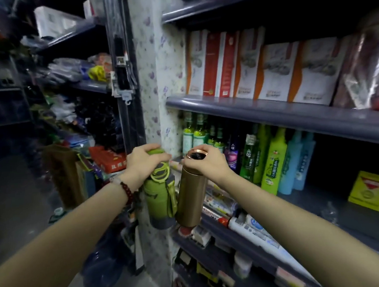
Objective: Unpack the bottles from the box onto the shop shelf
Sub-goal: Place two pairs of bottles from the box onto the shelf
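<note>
My left hand [141, 164] grips the lid of a green water bottle [157, 198] with a grey base and a green strap. My right hand [207, 164] grips the top of a gold metal flask [192, 198] with a copper rim. Both bottles hang upright and side by side, touching, in the air just in front of the left end of the grey shop shelf [252, 248]. The box is not in view.
On the shelf stand green, purple and blue bottles [272, 162], long tubes [256, 230] at the front edge and a yellow box [373, 192] on the right. Red-and-white cartons [252, 66] fill the shelf above. A floral pillar [149, 79] stands left; cluttered aisle goods beyond.
</note>
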{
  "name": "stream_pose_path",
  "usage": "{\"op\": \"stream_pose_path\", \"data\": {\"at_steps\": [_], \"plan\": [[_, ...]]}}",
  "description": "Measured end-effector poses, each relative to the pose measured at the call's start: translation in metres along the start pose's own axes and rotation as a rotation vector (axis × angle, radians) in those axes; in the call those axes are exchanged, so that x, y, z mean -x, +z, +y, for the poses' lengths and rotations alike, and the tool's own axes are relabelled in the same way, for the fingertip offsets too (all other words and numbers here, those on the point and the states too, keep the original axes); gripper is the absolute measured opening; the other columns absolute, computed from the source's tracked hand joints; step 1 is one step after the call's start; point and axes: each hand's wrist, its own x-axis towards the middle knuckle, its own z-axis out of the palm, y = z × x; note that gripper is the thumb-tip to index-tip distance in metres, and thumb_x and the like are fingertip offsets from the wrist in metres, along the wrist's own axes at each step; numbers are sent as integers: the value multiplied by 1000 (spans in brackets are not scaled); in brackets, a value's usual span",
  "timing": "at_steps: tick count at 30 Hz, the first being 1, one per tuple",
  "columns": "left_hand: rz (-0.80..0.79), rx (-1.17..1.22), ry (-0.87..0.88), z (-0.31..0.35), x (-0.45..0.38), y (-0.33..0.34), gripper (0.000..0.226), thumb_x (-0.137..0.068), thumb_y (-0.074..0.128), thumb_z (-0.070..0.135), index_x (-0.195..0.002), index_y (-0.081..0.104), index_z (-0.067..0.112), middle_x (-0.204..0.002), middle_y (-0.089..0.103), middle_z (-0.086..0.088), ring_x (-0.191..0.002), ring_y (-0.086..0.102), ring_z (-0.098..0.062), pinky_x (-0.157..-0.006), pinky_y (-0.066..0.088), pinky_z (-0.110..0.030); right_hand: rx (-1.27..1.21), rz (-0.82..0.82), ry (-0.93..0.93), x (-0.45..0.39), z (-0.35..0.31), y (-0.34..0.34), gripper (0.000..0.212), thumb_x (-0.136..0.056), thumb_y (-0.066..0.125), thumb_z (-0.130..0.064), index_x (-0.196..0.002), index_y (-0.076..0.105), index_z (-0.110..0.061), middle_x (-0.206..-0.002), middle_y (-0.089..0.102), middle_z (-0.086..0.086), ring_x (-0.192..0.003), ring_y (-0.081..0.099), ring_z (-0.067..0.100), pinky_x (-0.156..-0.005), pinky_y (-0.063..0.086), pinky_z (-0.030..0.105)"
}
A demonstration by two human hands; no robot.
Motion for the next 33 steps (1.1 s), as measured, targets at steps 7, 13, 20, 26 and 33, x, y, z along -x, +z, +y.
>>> {"op": "stream_pose_path", "data": {"at_steps": [7,13,20,26,33], "plan": [[-164,171,93,55,-19,23,49,-63,84,27,-110,71,22,-108,70,0,-93,63,-11,-86,48,-21,114,146,-23,-13,-24,-56,43,-65,83,-40,-101,70,-21,-100,71,-4,-97,65,11,-88,54,31],[-269,206,189,113,-38,39,62,-36,84,45,-95,74,27,-100,74,3,-97,68,-15,-97,51,-36,137,236,-45,-28,-58,-104,43,-65,84,-40,-100,71,-18,-96,73,-3,-93,66,11,-78,52,23],[-348,257,281,187,-54,47,39,-58,85,21,-96,75,19,-98,73,0,-97,66,-17,-91,53,-32,117,305,-99,-40,-94,-143,19,-72,80,-29,-71,62,-25,-79,66,-4,-78,61,7,-72,53,29],[-306,306,360,245,-63,40,33,-57,86,16,-88,76,18,-89,73,-3,-86,67,-15,-77,54,-23,126,382,-201,-71,-127,-173,33,-68,82,-40,-91,68,-20,-92,66,-3,-89,58,10,-71,43,21],[-245,379,457,289,-63,19,19,-60,83,6,-65,72,21,-61,70,5,-59,64,-7,-60,54,-18,59,415,-296,-96,-167,-187,36,-61,84,-42,-80,73,-14,-83,70,0,-82,62,11,-72,49,27]]}}
